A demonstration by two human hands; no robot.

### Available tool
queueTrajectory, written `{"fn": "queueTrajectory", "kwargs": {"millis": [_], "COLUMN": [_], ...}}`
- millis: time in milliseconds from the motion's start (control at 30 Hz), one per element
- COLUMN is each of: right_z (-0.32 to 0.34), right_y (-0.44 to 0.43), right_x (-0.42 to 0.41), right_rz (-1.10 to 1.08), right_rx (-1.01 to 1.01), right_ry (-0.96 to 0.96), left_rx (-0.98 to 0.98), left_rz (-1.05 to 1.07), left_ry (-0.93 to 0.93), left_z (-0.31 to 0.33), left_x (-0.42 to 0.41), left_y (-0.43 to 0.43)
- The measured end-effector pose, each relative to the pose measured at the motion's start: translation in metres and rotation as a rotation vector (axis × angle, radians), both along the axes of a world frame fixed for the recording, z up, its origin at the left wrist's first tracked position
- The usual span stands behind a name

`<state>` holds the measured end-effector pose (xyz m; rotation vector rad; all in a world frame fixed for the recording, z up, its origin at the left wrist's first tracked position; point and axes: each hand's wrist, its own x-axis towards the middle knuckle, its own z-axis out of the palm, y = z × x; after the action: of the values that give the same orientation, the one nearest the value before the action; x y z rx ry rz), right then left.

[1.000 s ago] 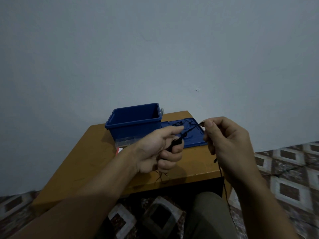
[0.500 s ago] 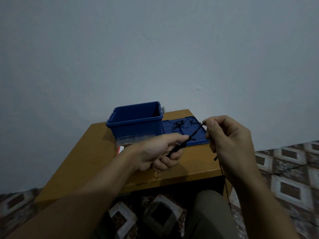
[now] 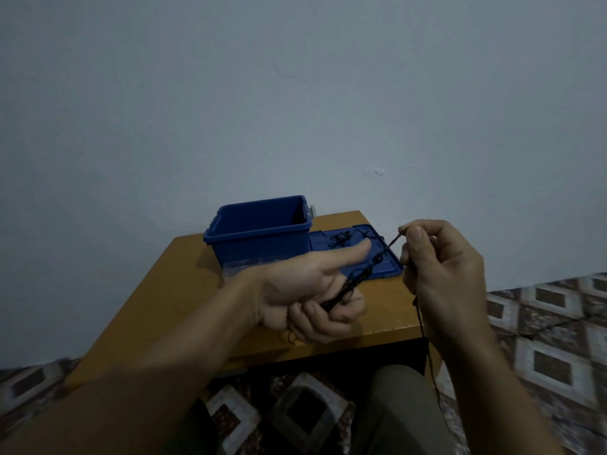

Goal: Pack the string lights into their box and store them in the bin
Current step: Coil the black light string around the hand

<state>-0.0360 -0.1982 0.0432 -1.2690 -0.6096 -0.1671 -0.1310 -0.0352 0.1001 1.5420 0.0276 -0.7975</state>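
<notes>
Head view: string lights (image 3: 370,270) within curled fingers of left hand (image 3: 302,290), strand pinched by right hand (image 3: 443,270)

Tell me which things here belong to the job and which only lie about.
For the job: string lights, gripped by left hand, pinched by right hand; blue bin.
Lying about: blue lid, table, patterned floor.

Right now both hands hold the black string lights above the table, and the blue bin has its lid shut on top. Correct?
Not the lid. The head view shows the blue bin open, with its lid lying flat on the table beside it. The rest stands: the left hand and right hand both hold the black string lights above the table.
</notes>
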Motion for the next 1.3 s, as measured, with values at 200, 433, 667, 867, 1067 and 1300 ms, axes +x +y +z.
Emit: {"fn": "queueTrajectory", "kwargs": {"millis": [200,433,667,867,1067,1300], "right_z": [-0.008,0.001,-0.002,0.002,0.003,0.004], "right_y": [0.004,0.009,0.011,0.01,0.008,0.006], "right_x": [-0.002,-0.022,-0.023,-0.023,-0.023,-0.023], "right_rz": [0.269,0.469,0.472,0.471,0.479,0.462], "right_rx": [-0.418,-0.574,-0.651,-0.694,-0.695,-0.715], "right_ry": [-0.023,-0.077,-0.06,-0.086,-0.08,-0.094], "left_rx": [-0.51,-0.537,-0.576,-0.563,-0.459,-0.519], "left_rz": [-0.02,0.548,0.853,0.91,0.982,1.112], "left_ry": [-0.128,-0.497,-0.541,-0.508,-0.553,-0.598], "left_z": [0.014,0.013,0.006,0.012,0.008,0.001], "left_x": [-0.008,-0.001,0.008,0.002,0.012,0.02], "left_y": [-0.009,-0.015,-0.017,-0.016,-0.016,-0.012]}}
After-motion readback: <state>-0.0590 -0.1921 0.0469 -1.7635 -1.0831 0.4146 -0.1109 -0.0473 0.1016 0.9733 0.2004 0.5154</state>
